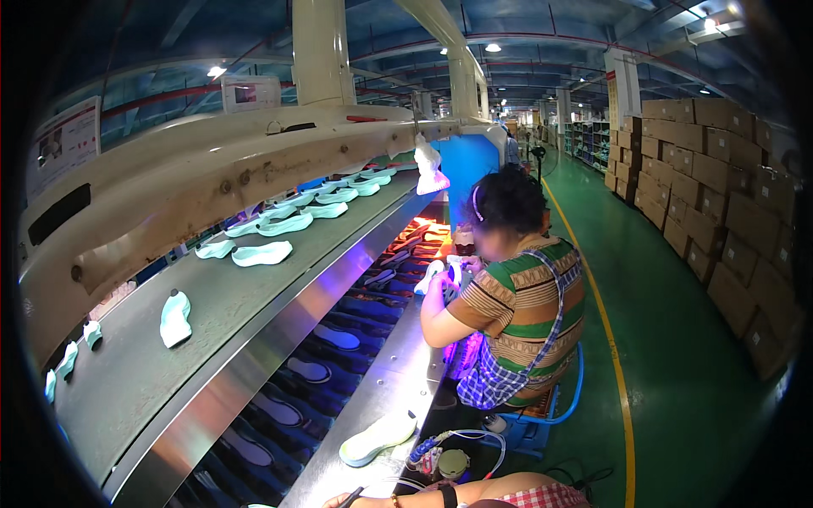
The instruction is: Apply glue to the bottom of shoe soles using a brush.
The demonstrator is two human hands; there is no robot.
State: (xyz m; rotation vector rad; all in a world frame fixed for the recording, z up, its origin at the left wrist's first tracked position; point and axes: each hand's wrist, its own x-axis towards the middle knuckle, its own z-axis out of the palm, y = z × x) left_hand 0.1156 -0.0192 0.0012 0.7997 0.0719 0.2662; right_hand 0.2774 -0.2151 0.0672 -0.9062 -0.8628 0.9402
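At the bottom edge, my right hand [340,500] is partly cut off. Its fingers close around a dark, slender-handled tool [351,497], whose working end I cannot make out. A bracelet and a black band circle that forearm. My left hand is out of view. Just beyond the right hand, a pale yellow-white shoe sole [377,438] lies on the bright metal ledge [381,385]. To its right stand a small round container [453,461] with a yellowish-green top and a blue fitting [428,447] with a clear hose.
A co-worker [529,313] sits ahead on a blue stool, holding a white shoe part [455,273]. At left, pale soles ride on a dark belt [212,313]; more shoe parts fill a lower track [309,370]. Stacked cartons [703,169] line the green aisle's right side.
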